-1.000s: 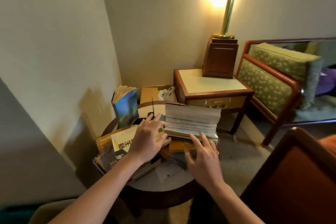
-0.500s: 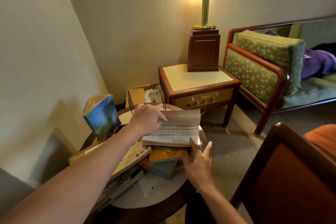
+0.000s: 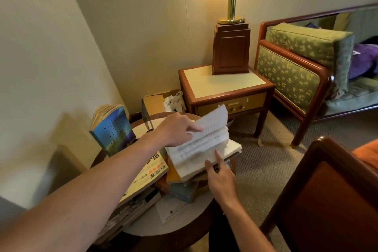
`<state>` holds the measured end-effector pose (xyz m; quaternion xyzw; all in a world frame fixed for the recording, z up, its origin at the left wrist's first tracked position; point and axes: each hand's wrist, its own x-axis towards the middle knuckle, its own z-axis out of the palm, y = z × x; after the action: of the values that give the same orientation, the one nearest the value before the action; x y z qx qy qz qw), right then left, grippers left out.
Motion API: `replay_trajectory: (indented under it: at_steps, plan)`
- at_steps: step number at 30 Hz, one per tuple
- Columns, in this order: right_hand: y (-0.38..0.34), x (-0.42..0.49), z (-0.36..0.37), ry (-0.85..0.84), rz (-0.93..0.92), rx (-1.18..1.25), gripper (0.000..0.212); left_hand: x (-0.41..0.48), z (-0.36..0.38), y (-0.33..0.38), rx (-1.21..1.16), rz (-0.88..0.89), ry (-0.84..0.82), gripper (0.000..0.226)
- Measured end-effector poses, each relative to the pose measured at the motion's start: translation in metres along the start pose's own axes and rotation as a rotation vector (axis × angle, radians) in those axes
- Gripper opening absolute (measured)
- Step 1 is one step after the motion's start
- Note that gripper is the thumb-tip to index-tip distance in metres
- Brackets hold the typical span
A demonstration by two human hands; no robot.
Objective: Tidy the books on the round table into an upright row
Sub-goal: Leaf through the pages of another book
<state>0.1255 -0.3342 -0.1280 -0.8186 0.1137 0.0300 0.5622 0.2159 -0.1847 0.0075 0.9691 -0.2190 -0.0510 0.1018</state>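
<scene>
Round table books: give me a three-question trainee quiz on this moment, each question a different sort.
1. True or false: the blue-covered paperback book lies flat on the round wooden table.
2. Fill in: the right hand touches the open white-paged book with ____ fingers.
3. Which hand pinches that book's pages? A. left hand B. right hand C. neither

Key: 1 false, it stands on end; 2 straight; 3 A.

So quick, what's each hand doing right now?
Left hand: pinching pages of the open book.
Right hand: open, fingers straight against that book's near edge.
</scene>
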Motion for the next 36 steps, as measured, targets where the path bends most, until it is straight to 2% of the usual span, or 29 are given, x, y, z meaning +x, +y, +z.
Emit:
replay_trajectory:
  at_steps: [3,5,10,13,17,22,25,29,32,36]
  plan:
    - [-0.007,0.001,0.002,0.033,-0.005,0.064,0.059,0.000,0.006,0.008,-0.134,-0.031,0.039,0.042]
    - [-0.010,0.002,0.003,0.087,-0.005,0.090,0.056,0.000,0.012,0.012,-0.170,-0.073,0.002,0.041]
    - [-0.014,0.004,0.008,0.195,-0.004,-0.002,0.051,-0.002,0.017,0.025,-0.108,-0.110,-0.107,0.044]
    - [-0.019,0.005,0.003,0.223,-0.035,-0.032,0.053,-0.008,0.010,0.024,-0.091,-0.099,-0.065,0.047]
    - [-0.027,0.006,-0.008,0.258,-0.083,-0.086,0.051,-0.022,0.000,0.003,-0.246,-0.176,0.034,0.042]
    - [-0.044,0.008,-0.006,0.186,-0.221,-0.074,0.045,-0.056,-0.004,-0.019,-0.553,-0.285,0.186,0.043]
    - [-0.061,0.008,0.003,0.103,-0.248,-0.158,0.057,-0.082,-0.009,-0.032,-0.744,-0.350,0.279,0.044]
    - [-0.073,0.010,0.015,-0.038,-0.296,-0.262,0.062,-0.118,-0.014,-0.050,-1.014,-0.427,0.437,0.042]
    - [-0.076,0.012,0.025,-0.135,-0.318,-0.365,0.061,-0.149,0.001,-0.064,-1.208,-0.540,0.543,0.040]
    - [-0.074,0.017,0.041,-0.225,-0.332,-0.511,0.056,-0.187,0.039,-0.077,-1.423,-0.684,0.601,0.039]
